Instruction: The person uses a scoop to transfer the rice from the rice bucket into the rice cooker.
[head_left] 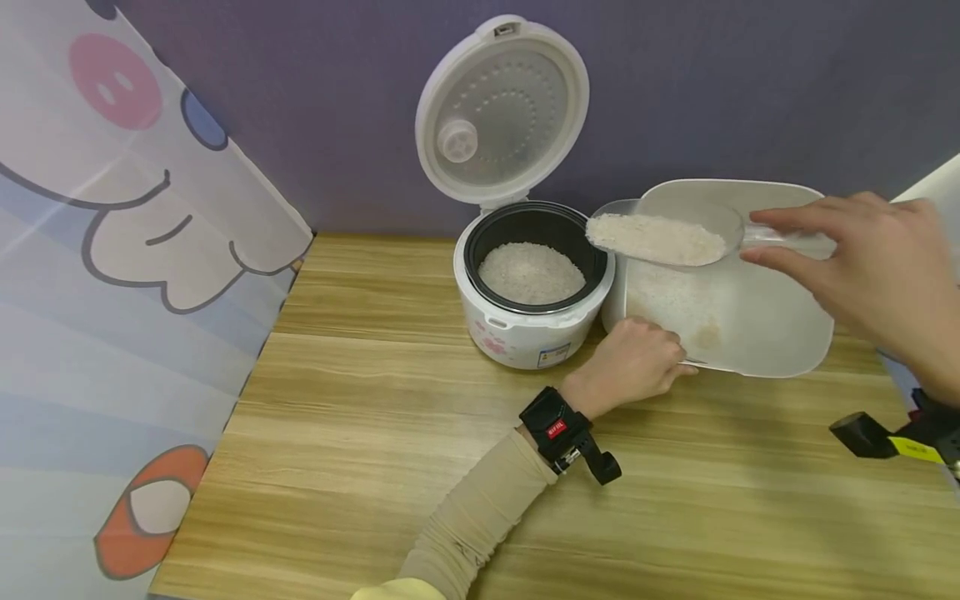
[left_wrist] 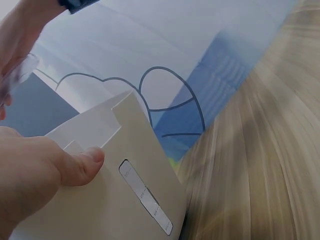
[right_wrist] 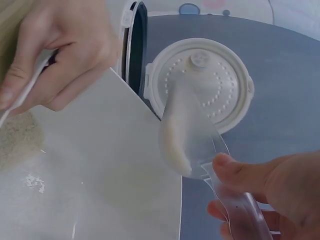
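My right hand [head_left: 877,258] grips the handle of a clear plastic scoop [right_wrist: 187,135], thumb on one side and fingers on the other. White rice [head_left: 656,239] fills the scoop, which is over the white bin [head_left: 780,308] with its tip near the cooker's rim. With my left hand [head_left: 637,358] I hold the bin's near edge, thumb outside and fingers over the rim, as the left wrist view shows. Some rice lies inside the bin. Left of it stands a white rice cooker [head_left: 495,337], its lid [head_left: 510,108] raised and rice [head_left: 532,273] in the dark inner pot [head_left: 551,217].
Everything stands on a wood-grain table [head_left: 337,433]. A grey-blue panel [head_left: 300,83] rises behind the cooker, and a cartoon-printed sheet [head_left: 90,333] hangs along the left edge. A strip with markings [left_wrist: 145,195] runs down the bin's outer wall.
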